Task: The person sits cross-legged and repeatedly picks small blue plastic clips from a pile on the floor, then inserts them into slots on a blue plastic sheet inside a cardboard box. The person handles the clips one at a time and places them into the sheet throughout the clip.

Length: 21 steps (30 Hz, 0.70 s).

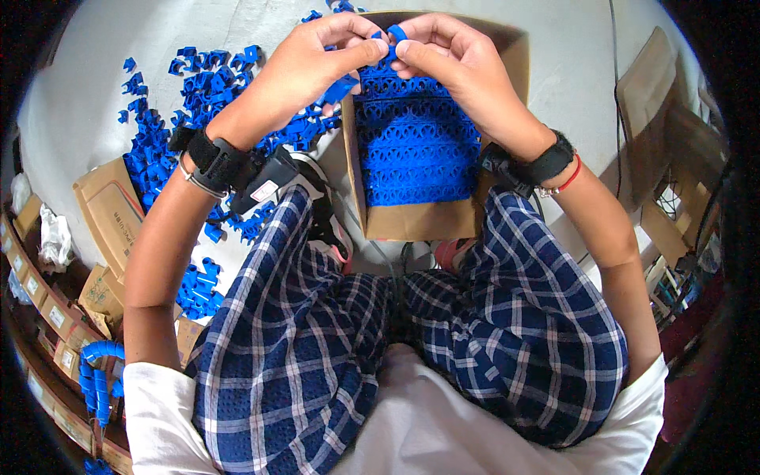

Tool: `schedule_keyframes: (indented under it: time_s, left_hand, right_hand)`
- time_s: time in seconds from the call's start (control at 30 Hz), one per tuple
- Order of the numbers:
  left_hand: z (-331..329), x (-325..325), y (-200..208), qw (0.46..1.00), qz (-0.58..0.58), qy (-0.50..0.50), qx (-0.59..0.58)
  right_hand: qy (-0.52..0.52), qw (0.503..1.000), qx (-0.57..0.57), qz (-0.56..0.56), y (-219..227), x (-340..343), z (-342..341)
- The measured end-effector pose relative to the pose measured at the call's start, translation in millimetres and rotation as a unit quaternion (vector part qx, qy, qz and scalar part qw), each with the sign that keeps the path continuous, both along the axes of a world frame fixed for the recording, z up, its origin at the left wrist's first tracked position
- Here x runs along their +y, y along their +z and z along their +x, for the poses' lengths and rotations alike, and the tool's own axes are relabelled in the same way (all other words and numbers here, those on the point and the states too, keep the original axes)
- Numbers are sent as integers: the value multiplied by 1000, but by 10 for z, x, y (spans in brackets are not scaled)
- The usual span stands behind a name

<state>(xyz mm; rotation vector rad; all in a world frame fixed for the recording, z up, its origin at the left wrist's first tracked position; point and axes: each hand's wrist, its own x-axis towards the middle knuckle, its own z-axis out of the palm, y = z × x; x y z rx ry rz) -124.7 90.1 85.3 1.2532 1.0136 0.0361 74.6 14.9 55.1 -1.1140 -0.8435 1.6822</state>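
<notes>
Above the far end of an open cardboard box (423, 223), my two hands meet with their fingertips close together. My left hand (305, 71) is closed, thumb and finger pinching a small blue plastic pipe clip, and another blue clip (340, 89) sits under its curled fingers. Facing it, my right hand (469, 67) pinches a blue pipe clip (397, 33) between thumb and forefinger. Whether the two pinched pieces are joined, I cannot tell. Inside the box, blue clips (419, 150) lie packed in neat rows.
Loose blue clips (150, 150) are heaped over the pale floor left of the box. Flattened cardboard (111, 206) and stacked cartons (55, 313) stand farther left, with a string of blue clips (96, 388). A dark cable (616, 95) runs along the right.
</notes>
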Motion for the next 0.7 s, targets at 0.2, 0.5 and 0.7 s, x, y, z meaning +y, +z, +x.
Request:
schedule_keyframes:
  time_s: [0.2,0.5,0.7]
  left_hand:
    - [5,90,-12,997,57,-43,9]
    - [10,88,-59,1000,10,-15,5]
    - [-18,103,-84,999,-14,30,-7]
  right_hand:
    - [1,974,-200,110,-16,-5,-44]
    - [-22,902,-344,259,-102,-31,-41]
    - [-70,918,-320,223,-170,-22,-60]
